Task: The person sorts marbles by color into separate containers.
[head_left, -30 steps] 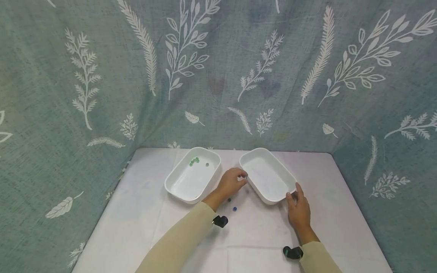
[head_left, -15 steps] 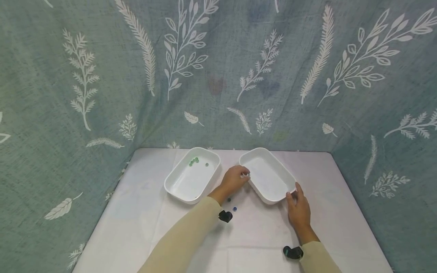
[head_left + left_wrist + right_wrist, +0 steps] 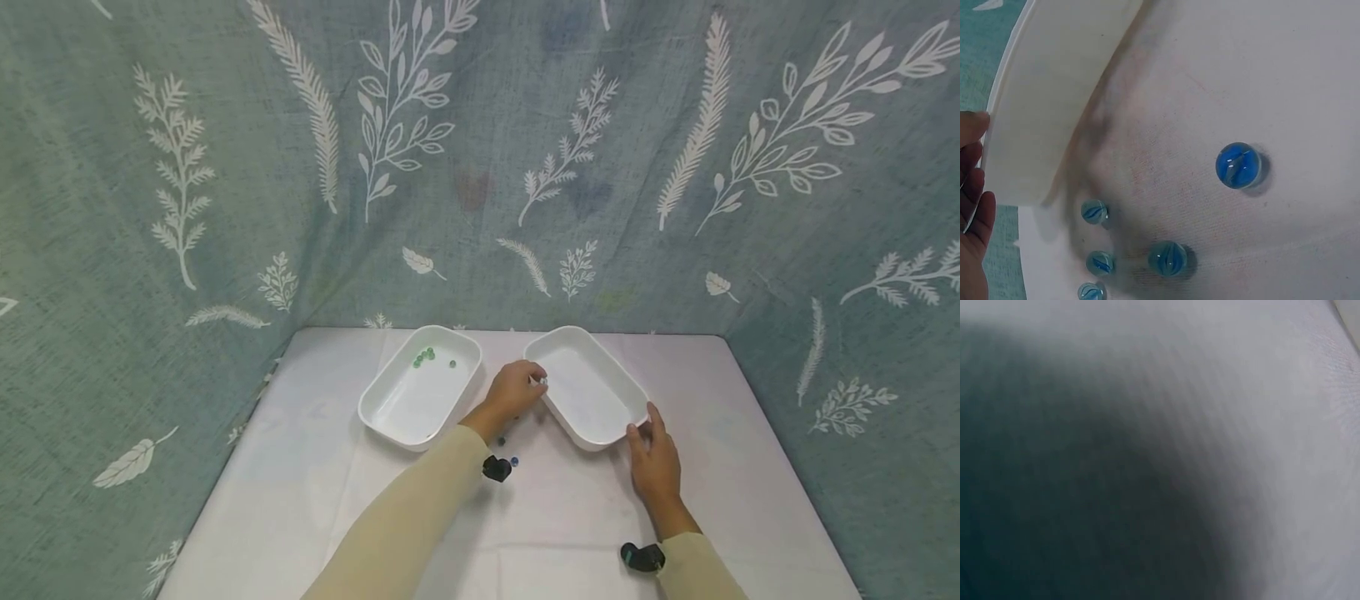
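My left hand [image 3: 514,388] is at the near-left rim of the right white tray [image 3: 567,437], pinching a small clear marble [image 3: 543,381] at its fingertips. In the left wrist view, the curled fingers [image 3: 982,219] lie beside the tray's wall [image 3: 1044,94], and most of the marble is hidden. My right hand [image 3: 657,462] holds the tray's near-right corner, thumb and fingers at the rim. Several blue-swirled glass marbles lie on the cloth below the left hand, among them a larger blue marble [image 3: 1238,165] and a teal one [image 3: 1167,258]. The right wrist view is mostly a dark blur.
Another white tray [image 3: 375,423] stands to the left with several green marbles [image 3: 423,357] near its far end and a greyer marble [image 3: 452,364] apart from them. A white cloth [image 3: 570,517] covers the table. Leaf-patterned green fabric [image 3: 480,167] rises behind and at both sides.
My left hand has shifted slightly right and away from me along the tray's rim, and the marble at its fingertips shows more clearly. The right hand keeps its hold on the corner.
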A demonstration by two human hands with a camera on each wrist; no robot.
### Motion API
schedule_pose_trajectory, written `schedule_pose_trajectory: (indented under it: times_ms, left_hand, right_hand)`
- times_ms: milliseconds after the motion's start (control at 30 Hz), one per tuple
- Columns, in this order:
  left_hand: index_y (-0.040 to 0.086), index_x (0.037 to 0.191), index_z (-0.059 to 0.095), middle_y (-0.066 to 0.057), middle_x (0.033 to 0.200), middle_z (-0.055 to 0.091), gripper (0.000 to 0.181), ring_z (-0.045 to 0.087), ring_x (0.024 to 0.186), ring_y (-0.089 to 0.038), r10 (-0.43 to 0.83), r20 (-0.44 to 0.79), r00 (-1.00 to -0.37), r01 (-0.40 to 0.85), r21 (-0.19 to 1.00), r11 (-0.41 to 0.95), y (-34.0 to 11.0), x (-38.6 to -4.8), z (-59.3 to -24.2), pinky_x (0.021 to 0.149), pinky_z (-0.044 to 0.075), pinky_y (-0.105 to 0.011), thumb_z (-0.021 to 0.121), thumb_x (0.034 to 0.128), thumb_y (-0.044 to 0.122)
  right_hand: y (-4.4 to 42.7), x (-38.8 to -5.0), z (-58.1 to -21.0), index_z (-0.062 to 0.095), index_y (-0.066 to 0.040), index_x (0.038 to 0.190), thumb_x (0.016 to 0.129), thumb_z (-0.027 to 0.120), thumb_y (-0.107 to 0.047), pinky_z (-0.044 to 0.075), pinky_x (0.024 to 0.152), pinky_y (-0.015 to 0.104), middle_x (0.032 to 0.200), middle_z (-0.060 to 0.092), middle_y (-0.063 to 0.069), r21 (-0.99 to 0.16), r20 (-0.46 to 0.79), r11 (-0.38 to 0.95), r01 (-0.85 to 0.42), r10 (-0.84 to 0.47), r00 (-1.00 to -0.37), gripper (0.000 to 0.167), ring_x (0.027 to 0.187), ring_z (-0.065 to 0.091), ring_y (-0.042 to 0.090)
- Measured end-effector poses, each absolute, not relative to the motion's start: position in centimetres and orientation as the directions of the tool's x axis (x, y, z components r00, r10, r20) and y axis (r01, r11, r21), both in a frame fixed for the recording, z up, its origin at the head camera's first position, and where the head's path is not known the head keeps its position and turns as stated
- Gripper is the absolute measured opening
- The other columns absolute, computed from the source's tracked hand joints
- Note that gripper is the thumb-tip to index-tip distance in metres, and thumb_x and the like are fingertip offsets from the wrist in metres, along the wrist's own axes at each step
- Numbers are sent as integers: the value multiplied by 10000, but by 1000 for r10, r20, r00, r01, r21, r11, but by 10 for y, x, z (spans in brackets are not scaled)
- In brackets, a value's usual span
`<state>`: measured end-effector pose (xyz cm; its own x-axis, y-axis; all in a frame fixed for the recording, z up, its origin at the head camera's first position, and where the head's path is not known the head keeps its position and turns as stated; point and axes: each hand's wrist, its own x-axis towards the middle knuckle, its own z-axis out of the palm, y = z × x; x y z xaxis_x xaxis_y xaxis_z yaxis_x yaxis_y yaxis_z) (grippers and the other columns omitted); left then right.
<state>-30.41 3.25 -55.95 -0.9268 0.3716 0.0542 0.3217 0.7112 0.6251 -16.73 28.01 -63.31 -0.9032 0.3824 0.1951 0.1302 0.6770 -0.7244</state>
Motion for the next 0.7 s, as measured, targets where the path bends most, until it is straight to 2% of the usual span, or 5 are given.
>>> schedule_pose_trajectory:
  times_ms: [167, 700]
  left_hand:
    - [176, 1126, 701, 40, 1035, 649, 229, 579, 879, -117, 381, 46, -923, 326, 620, 714, 33, -307, -559, 788, 499, -296, 664, 922, 274]
    - [190, 1119, 703, 66, 987, 637, 236, 556, 835, -99, 378, 54, -924, 328, 617, 715, 36, -309, -564, 745, 489, -275, 682, 912, 302]
  right_hand:
    - [280, -166, -630, 239, -114, 1543, 1016, 446, -467, 342, 982, 602, 1336, 537, 233, -725, 205, 680, 112, 367, -907, 667, 1201, 473, 439]
    - [282, -168, -636, 229, -139, 1547, 1011, 415, -509, 328, 993, 615, 1347, 532, 222, -710, 205, 692, 129, 378, -903, 678, 1213, 463, 442]
